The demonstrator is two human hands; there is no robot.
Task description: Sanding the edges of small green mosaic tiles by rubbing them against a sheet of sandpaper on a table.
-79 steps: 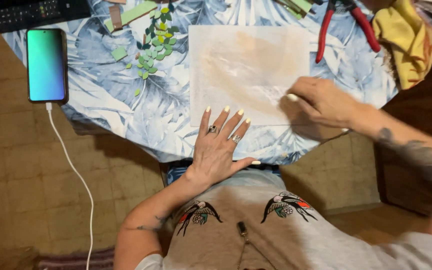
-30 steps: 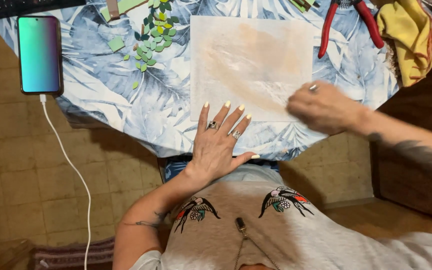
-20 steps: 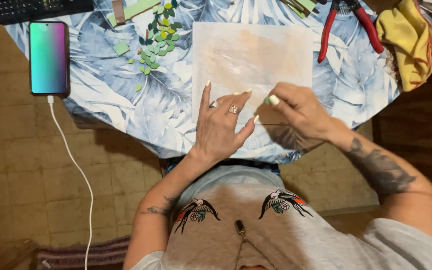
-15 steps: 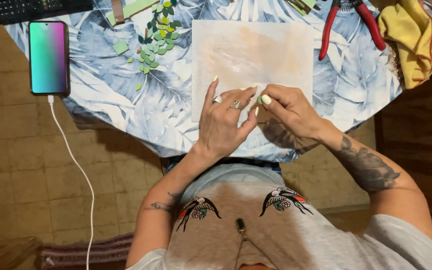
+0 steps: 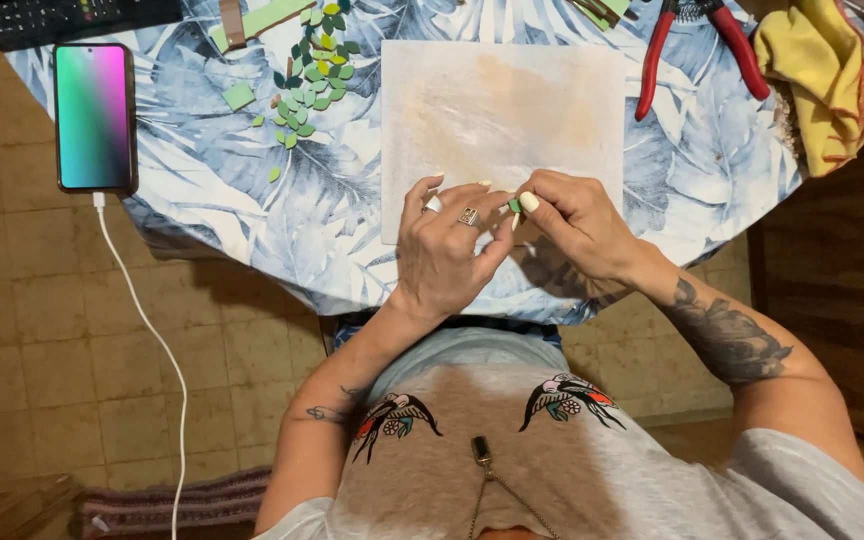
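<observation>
A: Head view, quick pass. Both hands meet over the near edge of the pale board [image 5: 502, 110] on the round table with the blue leaf-print cloth [image 5: 212, 200].

B: Right hand [image 5: 577, 225]?

A: Thumb and forefinger pinched tight on a small green piece [image 5: 515, 205], held just above the board's lower edge.

B: Left hand [image 5: 447, 250]?

A: Fingers curled, tips right beside the green piece, thumb under it. Can't tell if they actually grip it or only touch. Rings on two fingers.

B: Anything else on the table?

A: Cluster of green leaf-shaped pieces [image 5: 310, 85] to the left of the board, well apart from the hands. Red-handled pliers [image 5: 692, 45] top right, beside a yellow cloth [image 5: 822, 80]. Phone [image 5: 94, 117] with a lit screen at the left edge, white cable [image 5: 142, 330] hanging from it toward the tiled floor. Dark remote [image 5: 42, 18] in the top left corner, partly cut off.

B: Board surface?

A: Whitish with a faint orange smear, nothing lying on it.
</observation>
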